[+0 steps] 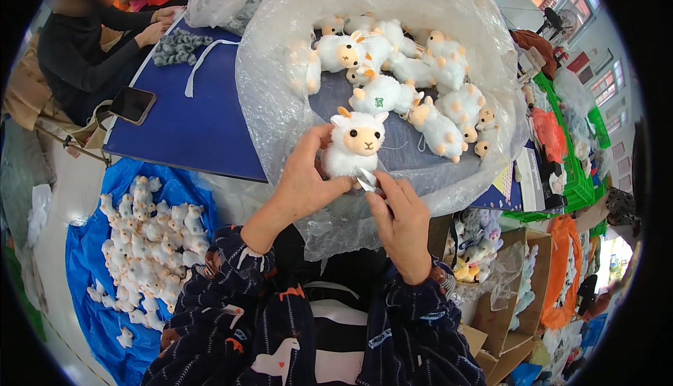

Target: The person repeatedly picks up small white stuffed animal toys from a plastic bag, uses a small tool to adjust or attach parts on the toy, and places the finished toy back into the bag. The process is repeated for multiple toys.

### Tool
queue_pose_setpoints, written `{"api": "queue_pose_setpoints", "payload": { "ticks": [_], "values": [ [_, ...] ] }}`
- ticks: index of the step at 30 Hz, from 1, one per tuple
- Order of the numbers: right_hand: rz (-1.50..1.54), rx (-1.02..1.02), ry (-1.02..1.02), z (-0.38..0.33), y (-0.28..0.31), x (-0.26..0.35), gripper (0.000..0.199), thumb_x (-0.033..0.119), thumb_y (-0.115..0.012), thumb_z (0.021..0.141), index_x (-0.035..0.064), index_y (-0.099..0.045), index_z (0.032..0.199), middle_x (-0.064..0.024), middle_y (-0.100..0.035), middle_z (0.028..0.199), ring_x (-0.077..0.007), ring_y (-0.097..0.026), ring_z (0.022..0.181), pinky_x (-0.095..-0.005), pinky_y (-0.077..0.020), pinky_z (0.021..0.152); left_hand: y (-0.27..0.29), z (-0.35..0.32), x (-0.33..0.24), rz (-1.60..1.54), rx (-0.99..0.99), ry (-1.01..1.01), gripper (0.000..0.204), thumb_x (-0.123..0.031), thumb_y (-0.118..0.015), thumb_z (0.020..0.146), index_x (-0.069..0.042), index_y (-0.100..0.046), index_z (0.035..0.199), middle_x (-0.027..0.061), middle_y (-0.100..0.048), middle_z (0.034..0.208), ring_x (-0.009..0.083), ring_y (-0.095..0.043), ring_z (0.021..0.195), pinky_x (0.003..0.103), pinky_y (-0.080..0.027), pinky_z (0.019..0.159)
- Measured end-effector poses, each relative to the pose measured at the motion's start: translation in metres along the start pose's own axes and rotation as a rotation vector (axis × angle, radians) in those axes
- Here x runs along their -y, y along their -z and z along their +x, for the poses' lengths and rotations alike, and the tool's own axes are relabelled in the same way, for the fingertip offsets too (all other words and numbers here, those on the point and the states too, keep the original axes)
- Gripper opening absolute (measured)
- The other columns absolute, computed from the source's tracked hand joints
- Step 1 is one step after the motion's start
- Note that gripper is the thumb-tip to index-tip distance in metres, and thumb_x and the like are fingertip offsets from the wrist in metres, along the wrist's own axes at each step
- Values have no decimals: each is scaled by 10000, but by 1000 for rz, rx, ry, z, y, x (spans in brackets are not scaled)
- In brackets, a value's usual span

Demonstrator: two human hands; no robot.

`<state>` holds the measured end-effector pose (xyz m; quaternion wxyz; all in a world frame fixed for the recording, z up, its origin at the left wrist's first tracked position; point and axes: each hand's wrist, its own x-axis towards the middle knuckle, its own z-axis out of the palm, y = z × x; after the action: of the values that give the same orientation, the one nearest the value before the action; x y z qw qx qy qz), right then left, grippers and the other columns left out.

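A white plush sheep (352, 153) with a beige face and small orange horns sits upright, facing me. My left hand (301, 174) is wrapped around its side and base, thumb at the front. Small silver thread snips (366, 180) are pinched in my right hand (401, 219), with their blades close to the sheep's lower front. Just beyond lie several more white plush sheep (384, 97) inside a large clear plastic bag (277, 29), spread open on the blue table (189, 123). Loose threads trail from some of them.
A phone (132, 105) and grey fluffy pieces (181, 47) lie on the table at left. A co-worker (80, 57) sits there. Lower left, a blue sack (90, 260) holds many small plush toys. Cardboard boxes (501, 330) and green crates (578, 169) stand to the right.
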<state>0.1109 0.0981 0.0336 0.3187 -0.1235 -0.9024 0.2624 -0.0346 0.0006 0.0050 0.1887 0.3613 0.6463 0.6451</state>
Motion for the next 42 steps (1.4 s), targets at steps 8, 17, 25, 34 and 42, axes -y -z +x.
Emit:
{"api": "queue_pose_setpoints", "payload": {
  "ticks": [8, 17, 25, 34, 42],
  "values": [
    [-169, -54, 39, -1, -5, 2, 209, 114, -666, 795, 45, -625, 988, -66, -539, 710, -226, -563, 610, -327, -442, 514, -3, -2, -1, 31, -27, -30, 700, -122, -770, 641, -17, -402, 1228, 127, -464, 1105, 204, -523, 1009, 311, -512, 753],
    [-488, -31, 89, 4, 5, 16, 204, 128, -662, 771, 40, -607, 946, -50, -524, 722, -200, -568, 624, -312, -452, 502, -13, -5, 8, 246, -98, -132, 706, -116, -771, 636, -11, -399, 1228, 114, -473, 1084, 178, -503, 1005, 294, -501, 728],
    [-675, 247, 202, 20, 12, 18, 128, 142, -635, 776, 50, -556, 819, -67, -511, 715, -195, -575, 630, -323, -471, 514, -24, -8, 6, 494, -176, -320, 673, -111, -772, 637, -8, -429, 1206, 111, -496, 1049, 214, -510, 983, 323, -473, 738],
    [151, -125, 50, 10, -27, -19, 187, 50, -686, 770, -19, -624, 933, -121, -593, 727, -227, -566, 588, -300, -440, 523, -6, -1, 8, -55, -109, -38, 632, -118, -723, 673, 10, -426, 1217, 143, -538, 1088, 225, -540, 1016, 341, -472, 821],
    [191, -200, 140, 7, -36, -29, 197, 34, -686, 772, -23, -628, 952, -112, -590, 718, -207, -554, 571, -288, -438, 516, -1, 5, 13, -147, -61, -21, 643, -131, -736, 675, 15, -426, 1218, 120, -557, 1086, 191, -561, 984, 315, -482, 804]
  ]
}}
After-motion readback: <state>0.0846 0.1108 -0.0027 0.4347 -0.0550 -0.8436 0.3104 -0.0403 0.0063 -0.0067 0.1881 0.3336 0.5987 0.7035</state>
